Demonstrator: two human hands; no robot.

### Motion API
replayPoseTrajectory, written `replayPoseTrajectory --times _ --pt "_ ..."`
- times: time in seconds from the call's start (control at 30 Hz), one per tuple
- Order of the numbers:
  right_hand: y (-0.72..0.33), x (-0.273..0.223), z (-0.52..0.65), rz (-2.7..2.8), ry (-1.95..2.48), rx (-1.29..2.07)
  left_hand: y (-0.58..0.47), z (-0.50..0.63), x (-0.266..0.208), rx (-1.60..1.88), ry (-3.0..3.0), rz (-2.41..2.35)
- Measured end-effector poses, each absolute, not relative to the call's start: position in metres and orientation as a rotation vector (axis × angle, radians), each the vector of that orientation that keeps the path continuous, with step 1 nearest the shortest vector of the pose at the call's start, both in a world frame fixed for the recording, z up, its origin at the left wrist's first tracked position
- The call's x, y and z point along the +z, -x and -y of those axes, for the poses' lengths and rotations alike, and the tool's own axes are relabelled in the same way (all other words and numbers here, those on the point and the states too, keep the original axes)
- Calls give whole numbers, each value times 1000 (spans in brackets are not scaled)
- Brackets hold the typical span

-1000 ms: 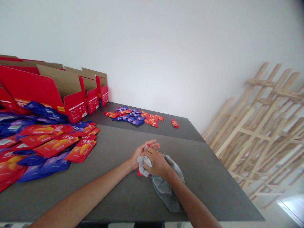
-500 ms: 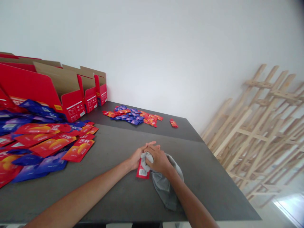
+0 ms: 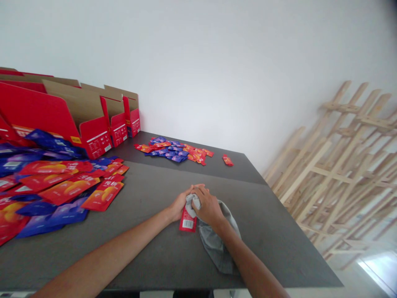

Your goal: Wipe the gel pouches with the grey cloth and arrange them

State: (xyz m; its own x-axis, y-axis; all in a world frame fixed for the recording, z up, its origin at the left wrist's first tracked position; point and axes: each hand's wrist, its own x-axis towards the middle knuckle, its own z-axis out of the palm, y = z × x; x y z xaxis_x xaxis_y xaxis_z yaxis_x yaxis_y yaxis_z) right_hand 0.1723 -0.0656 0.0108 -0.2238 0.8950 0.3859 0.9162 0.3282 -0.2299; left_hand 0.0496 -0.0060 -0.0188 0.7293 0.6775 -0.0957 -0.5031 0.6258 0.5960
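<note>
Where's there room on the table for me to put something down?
Bare table shows right of the cloth and right hand, and between the big packet pile and left hand. It's crowded on the left with boxes and that pile; a small pile sits at the back.

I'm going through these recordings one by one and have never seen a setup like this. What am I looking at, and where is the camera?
There's no machine here: these are a person's own bare hands, seen from one camera worn on the head, looking forward and down. The right hand presses a gray cloth against a red packet with a barcode. The left hand is at the packet too, though its grip is partly hidden. On the dark table, a large pile of red and blue packets lies to the left, before open red boxes. Farther back are a smaller pile and one lone packet.
</note>
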Motion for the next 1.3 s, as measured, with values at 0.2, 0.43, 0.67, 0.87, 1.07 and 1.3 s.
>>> replayPoseTrajectory --times 0.2,0.43,0.67,0.87,1.07,1.3 --pt "-168 19 76 2462 1293 89 -49 -1 -25 797 -582 -380" --pt "-154 23 90 2486 1356 105 -42 -11 -20 952 -529 -360" --pt "-140 25 94 2299 1762 -107 -37 -20 -8 1186 -409 -457" --pt "-159 25 84 2061 1811 4 -35 -25 -7 1146 -387 -500" --pt "-175 9 67 1700 1406 370 -38 -12 -4 992 -485 -440" --pt "-180 2 56 1244 1168 730 -35 -14 -3 972 -413 -426"
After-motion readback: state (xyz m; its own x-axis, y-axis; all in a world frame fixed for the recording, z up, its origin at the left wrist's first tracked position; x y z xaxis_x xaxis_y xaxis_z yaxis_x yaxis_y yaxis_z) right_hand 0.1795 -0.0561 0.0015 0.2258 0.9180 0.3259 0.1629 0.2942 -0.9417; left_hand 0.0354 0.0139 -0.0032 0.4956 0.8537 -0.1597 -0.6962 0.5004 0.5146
